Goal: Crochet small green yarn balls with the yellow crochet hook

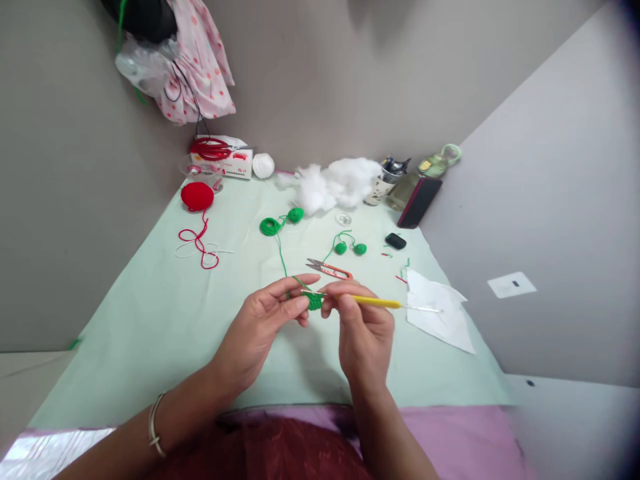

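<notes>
My left hand (pixel 265 320) pinches a small green crochet piece (pixel 315 301) over the pale green table (pixel 150 313). A green yarn strand (pixel 281 257) runs from it over my forefinger toward a green yarn coil (pixel 270 227). My right hand (pixel 363 330) is closed on a yellow crochet hook (pixel 375 301) whose tip meets the green piece. Both hands are close together near the table's front middle.
Orange thread snips (pixel 330 269) lie just beyond my hands. Two small green crochet balls (pixel 350 249), a red yarn ball (pixel 197 196), white stuffing (pixel 335 181), white paper (pixel 440 313), a black phone (pixel 419 201), a bottle (pixel 430 167) and a box (pixel 227 163) sit around.
</notes>
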Demonstrator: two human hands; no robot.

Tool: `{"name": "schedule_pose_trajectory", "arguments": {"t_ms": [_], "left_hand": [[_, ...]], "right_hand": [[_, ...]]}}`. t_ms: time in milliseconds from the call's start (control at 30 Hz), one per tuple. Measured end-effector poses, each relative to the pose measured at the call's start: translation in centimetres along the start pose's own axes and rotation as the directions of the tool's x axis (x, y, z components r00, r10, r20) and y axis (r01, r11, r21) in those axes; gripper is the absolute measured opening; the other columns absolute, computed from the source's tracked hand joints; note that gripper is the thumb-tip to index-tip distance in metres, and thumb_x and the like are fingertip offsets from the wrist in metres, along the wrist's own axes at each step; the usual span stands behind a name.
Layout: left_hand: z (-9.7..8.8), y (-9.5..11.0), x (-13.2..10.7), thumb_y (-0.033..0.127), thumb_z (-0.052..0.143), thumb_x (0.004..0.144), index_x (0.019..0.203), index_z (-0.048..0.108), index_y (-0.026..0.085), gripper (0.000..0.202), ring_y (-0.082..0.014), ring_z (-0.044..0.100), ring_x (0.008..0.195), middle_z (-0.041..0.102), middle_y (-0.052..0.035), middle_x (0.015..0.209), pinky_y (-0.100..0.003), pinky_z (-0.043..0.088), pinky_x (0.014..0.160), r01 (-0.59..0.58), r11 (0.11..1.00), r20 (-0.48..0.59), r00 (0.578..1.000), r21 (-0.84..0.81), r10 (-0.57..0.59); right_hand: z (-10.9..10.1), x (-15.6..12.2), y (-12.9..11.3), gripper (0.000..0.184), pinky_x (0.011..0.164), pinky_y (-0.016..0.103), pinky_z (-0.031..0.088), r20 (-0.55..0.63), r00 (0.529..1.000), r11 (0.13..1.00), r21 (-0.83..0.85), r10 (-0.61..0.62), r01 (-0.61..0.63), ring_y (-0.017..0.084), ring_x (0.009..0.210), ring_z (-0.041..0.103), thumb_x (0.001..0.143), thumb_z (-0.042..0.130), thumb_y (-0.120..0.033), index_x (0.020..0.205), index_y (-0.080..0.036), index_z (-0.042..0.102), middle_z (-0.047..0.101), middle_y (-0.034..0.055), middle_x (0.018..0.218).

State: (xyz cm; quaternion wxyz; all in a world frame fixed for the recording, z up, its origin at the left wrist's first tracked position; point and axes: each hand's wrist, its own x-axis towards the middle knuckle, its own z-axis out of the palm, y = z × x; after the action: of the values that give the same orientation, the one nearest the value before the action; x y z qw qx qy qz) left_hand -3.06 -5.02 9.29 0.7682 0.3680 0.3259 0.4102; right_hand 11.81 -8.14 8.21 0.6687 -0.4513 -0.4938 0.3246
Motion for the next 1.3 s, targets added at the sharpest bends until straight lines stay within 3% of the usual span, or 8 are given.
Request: {"name": "schedule_pose_trajectory", "arguments": {"t_ms": [167,300,467,567,800,1000,1167,1300], "left_hand": [[-0.3,0.3,-0.1,0.027,0.078,0.089,0.111,0.082,0.028,0.023,-0.0123,0.054,0.075,0.067,0.0005,0.088,-0.028,0.044,0.083,-0.023,0.999,-0.043,0.999,0.045,0.025],[-0.5,0.1,-0.3,0.027,0.079,0.087,0.113,0.081,0.028,0.026,-0.0134,0.054,0.077,0.064,0.0011,0.085,-0.027,0.045,0.080,-0.064,0.992,-0.090,0.993,0.106,0.074],[-0.2,-0.4,-0.3,0.024,0.084,0.082,0.114,0.080,0.026,0.032,-0.0150,0.058,0.084,0.064,0.0013,0.085,-0.027,0.047,0.081,-0.131,0.980,-0.156,0.976,0.147,0.154],[0.0,-0.4,-0.2,0.027,0.086,0.081,0.123,0.077,0.024,0.044,-0.0139,0.057,0.079,0.064,0.0011,0.084,-0.027,0.047,0.079,-0.023,1.000,-0.113,0.993,0.004,0.024],[-0.5,0.4,-0.1,0.024,0.083,0.084,0.117,0.081,0.023,0.033,-0.0097,0.049,0.072,0.062,0.0005,0.086,-0.025,0.044,0.075,0.104,0.980,-0.018,0.994,-0.168,-0.108],[0.3,0.0,-0.3,0.027,0.083,0.084,0.119,0.079,0.027,0.036,-0.0116,0.053,0.075,0.065,0.0015,0.085,-0.027,0.044,0.081,-0.010,1.000,-0.062,0.998,-0.022,0.009],[-0.1,-0.3,0.3,0.029,0.084,0.083,0.117,0.081,0.023,0.034,-0.0102,0.052,0.074,0.067,-0.0018,0.090,-0.024,0.045,0.074,0.148,0.971,0.013,0.989,-0.190,-0.148],[-0.6,-0.2,0.5,0.026,0.083,0.084,0.105,0.085,0.020,0.022,-0.0082,0.048,0.070,0.066,-0.0030,0.092,-0.022,0.044,0.068,0.135,0.960,-0.010,0.990,-0.246,-0.142]], "right_hand": [[-0.2,0.0,-0.4,0.022,0.062,0.031,0.059,0.023,0.998,0.996,0.073,0.051,-0.053,0.015,0.067,0.068,0.104,0.057,-0.030,0.095,-0.020,0.074,0.075,0.0049,0.088],[-0.3,-0.5,-1.1,0.022,0.068,0.032,0.060,0.072,0.988,0.968,-0.203,-0.134,0.146,0.015,0.072,0.070,0.105,0.051,-0.017,0.105,-0.023,0.072,0.075,0.0041,0.091],[-0.1,-1.4,-0.3,0.033,0.074,0.034,0.062,0.318,0.831,0.648,-0.521,-0.457,0.556,0.020,0.091,0.073,0.099,0.053,-0.007,0.125,-0.024,0.067,0.077,0.0093,0.102],[0.1,-1.6,0.4,0.035,0.073,0.032,0.061,0.336,0.771,0.502,-0.607,-0.541,0.616,0.021,0.091,0.072,0.095,0.060,-0.005,0.123,-0.024,0.072,0.075,0.0103,0.103],[0.1,-0.5,-0.7,0.024,0.066,0.034,0.057,0.008,0.984,0.969,-0.175,-0.179,0.177,0.016,0.069,0.066,0.103,0.053,-0.017,0.101,-0.025,0.075,0.071,0.0027,0.085],[0.5,-0.7,-0.4,0.023,0.070,0.034,0.060,0.096,0.969,0.920,-0.304,-0.229,0.247,0.018,0.081,0.071,0.100,0.058,-0.014,0.108,-0.026,0.076,0.076,0.0044,0.092],[0.1,-1.4,0.1,0.037,0.072,0.035,0.061,0.173,0.869,0.715,-0.507,-0.463,0.481,0.021,0.090,0.073,0.095,0.063,-0.007,0.122,-0.029,0.075,0.076,0.0080,0.105],[-0.2,-0.8,-0.4,0.027,0.064,0.032,0.056,-0.018,0.962,0.931,-0.257,-0.274,0.260,0.016,0.071,0.066,0.101,0.056,-0.011,0.107,-0.027,0.077,0.073,0.0028,0.088]]}}
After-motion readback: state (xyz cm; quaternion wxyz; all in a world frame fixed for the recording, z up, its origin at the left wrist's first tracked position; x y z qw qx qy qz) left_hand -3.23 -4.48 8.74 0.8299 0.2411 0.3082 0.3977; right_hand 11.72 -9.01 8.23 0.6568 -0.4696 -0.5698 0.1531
